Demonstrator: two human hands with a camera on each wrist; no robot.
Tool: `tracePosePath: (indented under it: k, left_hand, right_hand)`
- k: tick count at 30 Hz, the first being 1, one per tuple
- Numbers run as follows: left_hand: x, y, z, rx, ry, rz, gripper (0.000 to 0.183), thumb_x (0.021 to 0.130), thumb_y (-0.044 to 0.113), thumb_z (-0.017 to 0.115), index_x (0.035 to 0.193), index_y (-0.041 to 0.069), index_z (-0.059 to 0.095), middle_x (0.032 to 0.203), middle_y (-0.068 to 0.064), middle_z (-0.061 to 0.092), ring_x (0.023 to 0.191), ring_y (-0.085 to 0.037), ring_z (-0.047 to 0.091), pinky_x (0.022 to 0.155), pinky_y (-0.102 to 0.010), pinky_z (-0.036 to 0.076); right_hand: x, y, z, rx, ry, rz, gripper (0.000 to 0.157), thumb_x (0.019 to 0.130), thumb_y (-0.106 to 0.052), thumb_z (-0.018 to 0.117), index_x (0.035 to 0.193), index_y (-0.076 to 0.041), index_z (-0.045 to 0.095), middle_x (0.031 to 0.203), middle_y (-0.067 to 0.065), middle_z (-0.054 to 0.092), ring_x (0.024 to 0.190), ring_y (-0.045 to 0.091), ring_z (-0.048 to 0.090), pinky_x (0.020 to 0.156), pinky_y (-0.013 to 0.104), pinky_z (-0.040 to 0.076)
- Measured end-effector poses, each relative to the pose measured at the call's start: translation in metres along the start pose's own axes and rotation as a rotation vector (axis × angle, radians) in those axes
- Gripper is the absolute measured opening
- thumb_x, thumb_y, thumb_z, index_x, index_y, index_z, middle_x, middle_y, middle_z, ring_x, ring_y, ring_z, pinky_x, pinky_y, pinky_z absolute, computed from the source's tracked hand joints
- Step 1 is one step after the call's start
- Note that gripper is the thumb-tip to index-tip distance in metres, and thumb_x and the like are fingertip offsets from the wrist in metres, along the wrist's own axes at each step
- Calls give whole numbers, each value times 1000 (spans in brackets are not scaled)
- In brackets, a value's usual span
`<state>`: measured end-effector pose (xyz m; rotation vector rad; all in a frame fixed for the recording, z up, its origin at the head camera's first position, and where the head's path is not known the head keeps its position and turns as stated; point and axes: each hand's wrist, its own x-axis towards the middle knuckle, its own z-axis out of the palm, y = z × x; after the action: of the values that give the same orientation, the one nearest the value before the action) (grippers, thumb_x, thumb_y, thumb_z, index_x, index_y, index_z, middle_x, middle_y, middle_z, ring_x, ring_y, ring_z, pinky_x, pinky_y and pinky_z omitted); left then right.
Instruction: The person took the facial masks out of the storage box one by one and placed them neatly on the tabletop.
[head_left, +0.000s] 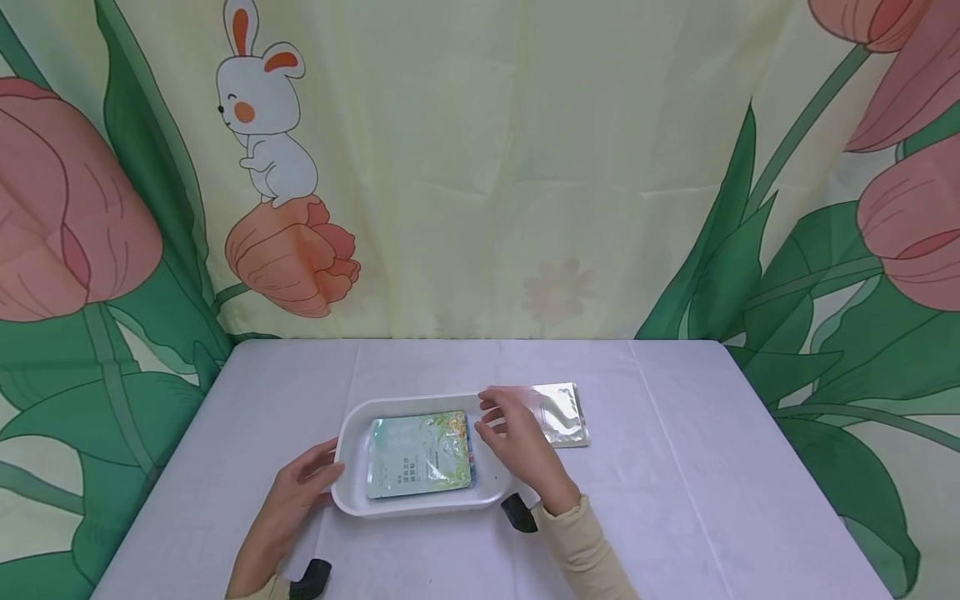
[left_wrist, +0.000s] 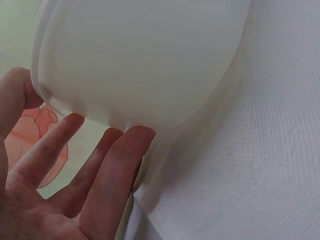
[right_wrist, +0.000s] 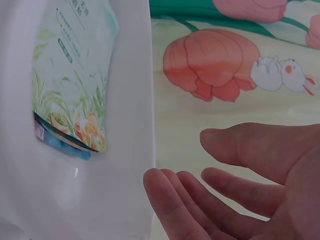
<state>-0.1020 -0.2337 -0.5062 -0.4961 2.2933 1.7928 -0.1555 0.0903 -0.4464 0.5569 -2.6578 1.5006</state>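
A white tray (head_left: 352,500) sits on the table. Inside it lies a pale green sachet (head_left: 416,454) printed with leaves and flowers. The blue edge of another packet (right_wrist: 70,150) peeks out beneath it. At the tray's left end, my left hand (head_left: 296,487) holds the tray, thumb at the rim and fingertips against the outer wall (left_wrist: 120,100). My right hand (head_left: 521,442) is at the right end, fingers loosely bent and apart, with nothing between them. Partly hidden behind that hand, a silver and pink foil packet (head_left: 562,412) lies on the table.
A white cloth covers the table (head_left: 637,517). Behind it hangs a pale yellow curtain (head_left: 480,167) printed with tulips and a rabbit. Each wrist carries a small black device (head_left: 519,512).
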Motion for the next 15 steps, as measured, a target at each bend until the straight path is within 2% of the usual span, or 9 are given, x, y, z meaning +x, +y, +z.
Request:
tracePosePath:
  k: [6,15]
  left_hand:
    - [0,0,-1,-3,-5,-2,71,88,43,72,147,15,46,145,-19,51,118,-26,61,88,-35,58]
    - [1,-1,-1,-7,-3,-6,73,87,45,73,147,15,46,146,-19,50,119,-26,60,87,-35,58]
  right_hand:
    - [0,-1,7,-14,-15,-14,37,92,0,65,127,7,54,115,23,63,99,29,66,83,41,59]
    - [0,-4,18,15,-51,-6,40,92,-2,66,127,11,52,114,27,61,99,37,66,85,47,58]
